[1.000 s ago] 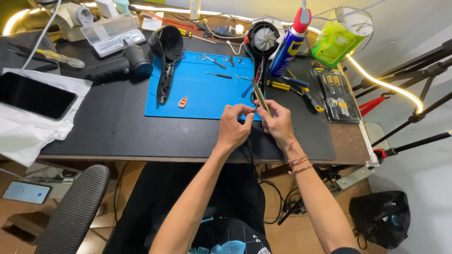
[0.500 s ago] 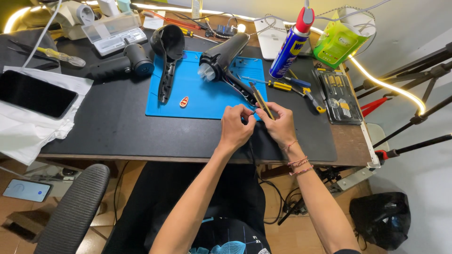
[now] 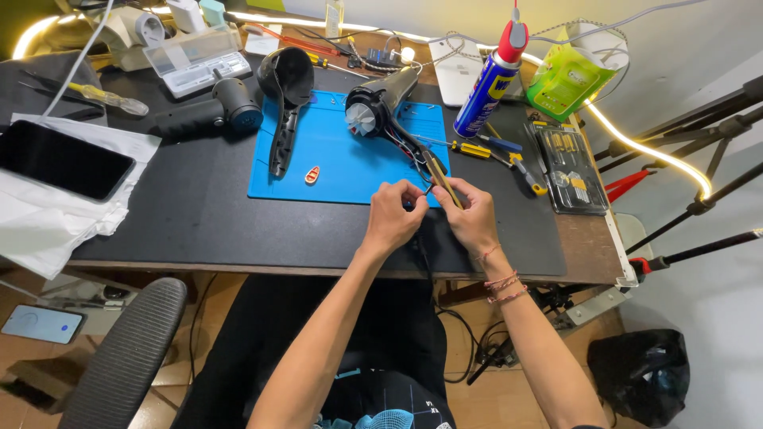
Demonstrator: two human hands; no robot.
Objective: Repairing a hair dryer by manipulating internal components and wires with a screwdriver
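An opened black hair dryer [image 3: 381,111] lies on the blue mat [image 3: 334,163], with its fan end facing left. Its bare handle runs toward me, showing wires and a yellowish circuit board [image 3: 439,176]. My left hand [image 3: 393,216] pinches the lower end of that handle at the mat's front edge. My right hand [image 3: 474,220] grips the same end from the right, fingers beside the board. The black power cable drops between my hands over the table edge. A removed black shell half [image 3: 284,91] rests on the mat's left side, and a small red and white part [image 3: 312,175] lies near it.
A blue spray can [image 3: 489,83], screwdrivers [image 3: 477,148] and a bit case [image 3: 568,167] sit to the right. A black handheld tool [image 3: 211,117] and a dark phone [image 3: 60,159] on white cloth lie left. A chair [image 3: 127,357] is below left, with tripod legs [image 3: 699,199] on the right.
The dryer body swung from the back of the table down onto the mat, its fan end now turned left. My hands stayed at the handle's lower end.
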